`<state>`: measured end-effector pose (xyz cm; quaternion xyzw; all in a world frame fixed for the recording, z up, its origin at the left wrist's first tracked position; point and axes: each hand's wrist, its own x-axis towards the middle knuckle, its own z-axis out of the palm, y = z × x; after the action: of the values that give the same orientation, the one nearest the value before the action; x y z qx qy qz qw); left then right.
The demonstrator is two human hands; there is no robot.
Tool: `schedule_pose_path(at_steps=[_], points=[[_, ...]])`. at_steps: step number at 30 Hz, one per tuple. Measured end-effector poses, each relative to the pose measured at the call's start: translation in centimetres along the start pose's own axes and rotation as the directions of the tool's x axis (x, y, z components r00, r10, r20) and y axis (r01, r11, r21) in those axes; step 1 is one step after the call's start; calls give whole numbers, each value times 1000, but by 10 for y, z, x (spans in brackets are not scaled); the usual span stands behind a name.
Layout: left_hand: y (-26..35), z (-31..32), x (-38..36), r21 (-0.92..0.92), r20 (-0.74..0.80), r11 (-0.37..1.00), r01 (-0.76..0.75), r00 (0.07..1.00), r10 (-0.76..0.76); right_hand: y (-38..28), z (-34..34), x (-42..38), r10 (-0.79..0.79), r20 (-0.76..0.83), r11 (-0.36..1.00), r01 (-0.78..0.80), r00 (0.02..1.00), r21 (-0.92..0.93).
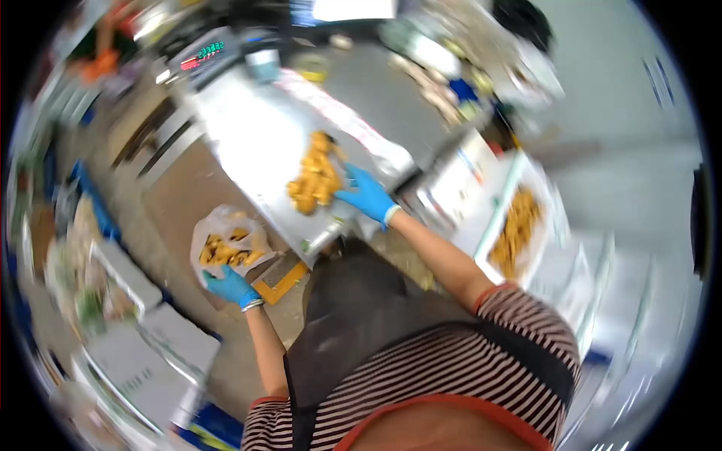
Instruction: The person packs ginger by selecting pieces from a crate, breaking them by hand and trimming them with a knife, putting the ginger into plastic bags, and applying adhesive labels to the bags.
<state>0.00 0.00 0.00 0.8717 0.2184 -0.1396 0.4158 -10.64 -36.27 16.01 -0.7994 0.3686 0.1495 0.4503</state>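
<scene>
A pile of knobbly yellow-orange food pieces (316,174) lies on the metal worktop, their exact kind blurred. Against the pile's right side is my right hand (366,195) in a blue glove, fingers apart. My left hand (232,287), also gloved in blue, is at the near edge of a whitish plastic bag (198,239), its fingertips closed at the rim. Similar yellow pieces with dark patches (226,251) sit inside the bag, which hangs or stands lower than the worktop.
A scale with lit digits (207,56) stands at the worktop's far end. A white foam box (492,225) on my right holds more yellow pieces. Foam boxes (143,368) are stacked at lower left. Bags and packets (459,68) crowd the far right.
</scene>
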Motion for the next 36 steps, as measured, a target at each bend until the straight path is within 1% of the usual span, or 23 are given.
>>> schedule_pose_path(at_steps=[2,3,4,6,9,10,11,13,15,16,17,18,19,20,21,22,24,27,28,31,32,35,36], points=[[44,-8,46,-188,185,980,-69,977,105,-15,31,-33,63,-110,990,-76,992,-118],[83,52,-29,-214,190,966,-147,963,189,24,-42,-83,88,-87,994,-93,992,-57],[120,50,37,-170,70,929,-329,936,344,21,-2,-49,14,-76,1000,-13,997,9],[156,40,106,-152,67,854,-497,857,510,46,60,-32,-105,-77,987,113,992,114],[175,61,101,-94,91,741,-664,736,671,103,74,-68,35,-35,971,-26,999,237],[184,70,88,-116,109,708,-697,699,706,111,74,-71,-1,-48,966,13,999,258],[193,91,66,-161,142,675,-720,660,738,122,68,-78,-16,-77,963,36,997,268],[205,109,19,-78,173,643,-762,625,761,144,47,-95,15,-152,955,31,988,296],[211,130,-33,-149,309,697,-701,637,706,155,6,-111,74,-213,945,0,974,327],[209,147,-47,-184,381,694,-696,601,703,175,-13,-117,71,-292,935,39,954,352],[201,167,-58,-212,447,695,-687,564,694,212,-20,-119,-2,-529,947,171,849,271],[197,183,-71,-229,508,698,-678,529,680,224,-55,-136,161,-499,927,43,851,372],[207,193,-108,-165,567,669,-724,485,665,256,-84,-148,434,-386,875,-279,814,397],[210,205,-146,-215,651,677,-704,413,637,283,-112,-174,405,-523,890,-192,750,414],[215,230,-188,-249,730,675,-694,324,602,367,-128,-190,550,-617,663,154,562,732],[221,244,-211,-306,752,659,-687,250,610,428,-126,-194,626,-567,518,258,536,816],[232,264,-253,-406,785,640,-652,109,609,501,-130,-211,841,-241,147,223,485,964],[251,280,-305,-432,816,602,-672,-7,578,547,-123,-216,833,-366,489,-242,416,838],[256,285,-317,-442,813,579,-685,-32,582,529,-132,-210,889,-280,417,-388,363,822],[256,302,-330,-378,868,650,-660,-8,496,531,-107,-188,845,-385,524,-713,370,465],[255,307,-333,-368,876,655,-660,-10,483,534,-102,-178,841,-359,533,-737,405,415],[247,322,-342,-352,896,685,-638,-16,445,507,-96,-133,833,-528,306,-933,166,190],[244,326,-345,-346,903,704,-620,-17,429,513,-96,-121,872,-477,246,-939,107,240]])
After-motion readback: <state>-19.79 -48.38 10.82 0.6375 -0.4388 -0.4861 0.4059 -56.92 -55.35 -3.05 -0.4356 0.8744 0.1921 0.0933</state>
